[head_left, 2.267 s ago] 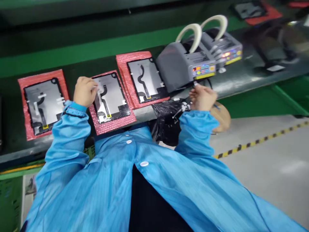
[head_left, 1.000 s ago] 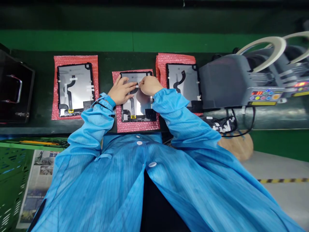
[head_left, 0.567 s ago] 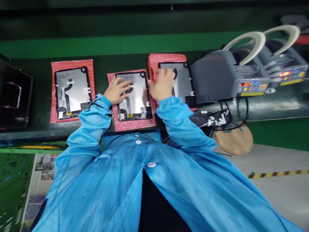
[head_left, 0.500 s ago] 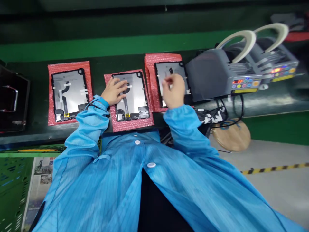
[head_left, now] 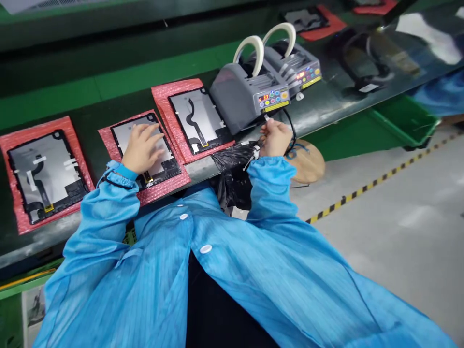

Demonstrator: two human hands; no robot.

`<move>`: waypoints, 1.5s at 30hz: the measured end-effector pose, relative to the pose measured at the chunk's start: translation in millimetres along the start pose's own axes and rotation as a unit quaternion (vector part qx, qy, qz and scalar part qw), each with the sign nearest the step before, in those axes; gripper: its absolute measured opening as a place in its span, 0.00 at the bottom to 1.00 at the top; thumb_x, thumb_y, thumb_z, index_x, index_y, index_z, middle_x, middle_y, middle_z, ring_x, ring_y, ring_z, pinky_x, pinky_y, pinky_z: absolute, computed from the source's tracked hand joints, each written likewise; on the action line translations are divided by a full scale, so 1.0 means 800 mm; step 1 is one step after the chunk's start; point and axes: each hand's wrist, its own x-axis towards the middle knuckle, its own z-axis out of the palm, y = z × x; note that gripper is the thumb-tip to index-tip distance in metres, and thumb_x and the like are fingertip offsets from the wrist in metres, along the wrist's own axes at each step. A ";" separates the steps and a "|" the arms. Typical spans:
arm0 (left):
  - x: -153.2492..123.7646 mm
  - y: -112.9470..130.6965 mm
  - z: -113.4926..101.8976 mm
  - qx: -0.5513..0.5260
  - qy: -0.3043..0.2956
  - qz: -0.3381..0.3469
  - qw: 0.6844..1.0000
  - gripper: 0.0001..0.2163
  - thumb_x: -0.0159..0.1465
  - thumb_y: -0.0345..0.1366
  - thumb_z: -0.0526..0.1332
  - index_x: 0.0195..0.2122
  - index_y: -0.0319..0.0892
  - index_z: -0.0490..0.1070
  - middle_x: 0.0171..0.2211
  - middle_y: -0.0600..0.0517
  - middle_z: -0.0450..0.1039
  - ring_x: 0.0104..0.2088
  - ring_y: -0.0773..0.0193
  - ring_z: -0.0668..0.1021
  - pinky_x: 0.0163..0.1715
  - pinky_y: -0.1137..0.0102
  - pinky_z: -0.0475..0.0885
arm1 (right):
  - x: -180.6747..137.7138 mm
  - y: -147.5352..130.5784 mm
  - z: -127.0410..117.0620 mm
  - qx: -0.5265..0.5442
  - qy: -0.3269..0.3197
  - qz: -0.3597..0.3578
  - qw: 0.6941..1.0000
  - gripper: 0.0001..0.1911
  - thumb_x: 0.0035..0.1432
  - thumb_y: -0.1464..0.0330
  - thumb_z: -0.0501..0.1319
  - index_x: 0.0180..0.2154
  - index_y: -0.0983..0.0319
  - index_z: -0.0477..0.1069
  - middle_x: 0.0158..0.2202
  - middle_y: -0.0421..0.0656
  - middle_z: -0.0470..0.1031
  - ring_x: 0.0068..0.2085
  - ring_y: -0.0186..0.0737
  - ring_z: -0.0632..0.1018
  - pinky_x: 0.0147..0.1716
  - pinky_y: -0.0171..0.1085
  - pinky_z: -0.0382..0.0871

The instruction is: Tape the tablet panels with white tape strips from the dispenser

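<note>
Three tablet back panels lie on pink bubble-wrap mats along a dark conveyor belt (head_left: 90, 116). My left hand (head_left: 141, 147) rests flat, fingers spread, on the middle panel (head_left: 165, 162). My right hand (head_left: 275, 137) is at the front outlet of a grey tape dispenser (head_left: 246, 92), fingers pinched together on a small piece of tape I can barely make out. The right panel (head_left: 194, 118) lies between my hands; the left panel (head_left: 41, 171) has strips of white tape on it.
A second tape dispenser (head_left: 297, 65) stands behind the first, each with a white tape roll on top. A black plastic bag (head_left: 232, 166) hangs below the belt edge by a round wooden stool (head_left: 308, 162). Grey floor with a yellow-black line (head_left: 362, 191) lies to the right.
My right hand left the middle panel and swung right past the right panel to the tape dispenser's outlet. My left hand stayed on the middle panel. My view turned right.
</note>
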 end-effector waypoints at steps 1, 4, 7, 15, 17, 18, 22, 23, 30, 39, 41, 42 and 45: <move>-0.002 0.000 0.001 0.004 0.002 -0.004 1.000 0.19 0.63 0.46 0.56 0.54 0.51 0.70 0.64 0.49 0.64 0.63 0.45 0.63 0.64 0.42 0.54 | 0.002 0.003 -0.001 -0.007 0.013 -0.030 0.999 0.18 0.58 0.53 0.58 0.26 0.59 0.61 0.25 0.38 0.66 0.26 0.31 0.69 0.23 0.31 0.58; -0.008 -0.004 0.002 0.013 0.013 -0.018 1.000 0.18 0.64 0.46 0.55 0.53 0.50 0.71 0.63 0.48 0.65 0.62 0.45 0.64 0.63 0.42 0.56 | 0.001 0.015 -0.013 -0.019 0.048 -0.092 0.994 0.18 0.60 0.52 0.54 0.28 0.58 0.59 0.28 0.39 0.68 0.30 0.33 0.72 0.27 0.33 0.64; -0.008 -0.007 0.004 0.017 0.020 -0.022 0.999 0.17 0.65 0.47 0.55 0.52 0.50 0.72 0.62 0.47 0.66 0.62 0.44 0.64 0.62 0.43 0.58 | -0.004 0.022 -0.023 0.002 0.046 -0.069 0.997 0.16 0.62 0.52 0.51 0.33 0.57 0.58 0.32 0.40 0.71 0.30 0.32 0.73 0.24 0.31 0.62; 0.006 -0.005 0.013 0.011 0.006 -0.007 1.000 0.16 0.65 0.46 0.54 0.50 0.48 0.71 0.63 0.46 0.66 0.62 0.44 0.64 0.62 0.42 0.57 | 0.000 0.008 -0.015 0.047 0.023 -0.001 0.999 0.14 0.65 0.54 0.51 0.42 0.56 0.55 0.35 0.39 0.75 0.33 0.31 0.78 0.21 0.27 0.62; 0.006 -0.007 0.014 0.005 -0.004 -0.008 1.000 0.17 0.65 0.46 0.54 0.50 0.47 0.71 0.63 0.46 0.65 0.62 0.44 0.64 0.63 0.43 0.57 | 0.005 0.009 -0.010 0.051 0.026 0.003 0.998 0.15 0.63 0.53 0.53 0.42 0.56 0.55 0.34 0.38 0.74 0.33 0.33 0.79 0.21 0.28 0.63; 0.006 -0.008 0.014 0.000 -0.009 -0.009 1.000 0.17 0.65 0.46 0.54 0.50 0.47 0.71 0.63 0.46 0.65 0.62 0.44 0.64 0.63 0.43 0.57 | 0.008 0.010 -0.007 0.054 0.034 0.002 0.998 0.16 0.63 0.54 0.55 0.42 0.56 0.54 0.34 0.38 0.74 0.33 0.33 0.79 0.22 0.28 0.63; 0.005 -0.015 0.017 -0.022 -0.011 -0.011 1.000 0.17 0.66 0.50 0.53 0.49 0.50 0.72 0.63 0.53 0.65 0.62 0.46 0.63 0.63 0.44 0.56 | 0.018 0.018 0.001 0.058 0.057 -0.016 0.997 0.18 0.58 0.64 0.61 0.40 0.55 0.51 0.30 0.33 0.70 0.32 0.33 0.78 0.30 0.33 0.71; 0.005 -0.015 0.017 -0.025 -0.006 -0.009 1.000 0.17 0.66 0.51 0.52 0.48 0.50 0.72 0.63 0.54 0.66 0.61 0.46 0.64 0.63 0.44 0.56 | 0.018 0.018 0.001 0.065 0.061 -0.030 0.996 0.19 0.57 0.67 0.62 0.40 0.55 0.50 0.28 0.31 0.69 0.31 0.32 0.77 0.33 0.34 0.73; 0.020 0.022 0.007 -0.091 0.033 0.013 0.995 0.20 0.67 0.55 0.51 0.45 0.48 0.74 0.52 0.49 0.75 0.53 0.51 0.71 0.59 0.49 0.60 | -0.048 -0.002 0.005 0.065 -0.103 -0.193 0.973 0.27 0.52 0.63 0.67 0.46 0.54 0.52 0.30 0.33 0.71 0.35 0.34 0.78 0.38 0.39 0.73; 0.029 0.046 0.003 -0.172 0.024 -0.019 0.985 0.20 0.67 0.54 0.55 0.33 0.43 0.72 0.35 0.50 0.77 0.41 0.59 0.76 0.50 0.60 0.66 | -0.139 -0.018 0.102 -0.004 -0.444 -0.181 0.878 0.34 0.49 0.49 0.69 0.50 0.53 0.56 0.39 0.39 0.79 0.29 0.33 0.76 0.33 0.39 0.74; 0.020 0.034 0.007 -0.178 0.027 -0.051 0.982 0.18 0.68 0.52 0.56 0.31 0.43 0.71 0.33 0.50 0.77 0.40 0.60 0.75 0.48 0.62 0.67 | -0.138 -0.017 0.113 -0.019 -0.462 -0.179 0.868 0.34 0.50 0.48 0.68 0.50 0.53 0.56 0.41 0.41 0.79 0.30 0.34 0.77 0.33 0.40 0.75; 0.016 0.028 0.010 -0.180 0.031 -0.068 0.981 0.17 0.68 0.51 0.56 0.30 0.42 0.71 0.33 0.50 0.76 0.39 0.60 0.75 0.47 0.63 0.67 | -0.136 -0.016 0.117 -0.023 -0.465 -0.179 0.867 0.33 0.50 0.48 0.68 0.50 0.53 0.55 0.41 0.41 0.79 0.30 0.35 0.77 0.34 0.41 0.75; 0.009 0.015 0.016 -0.186 0.042 -0.112 0.975 0.14 0.68 0.47 0.58 0.31 0.42 0.71 0.33 0.51 0.76 0.38 0.61 0.75 0.45 0.64 0.68 | -0.129 -0.011 0.125 -0.028 -0.472 -0.180 0.863 0.32 0.52 0.48 0.67 0.50 0.54 0.55 0.38 0.41 0.78 0.31 0.36 0.77 0.34 0.42 0.75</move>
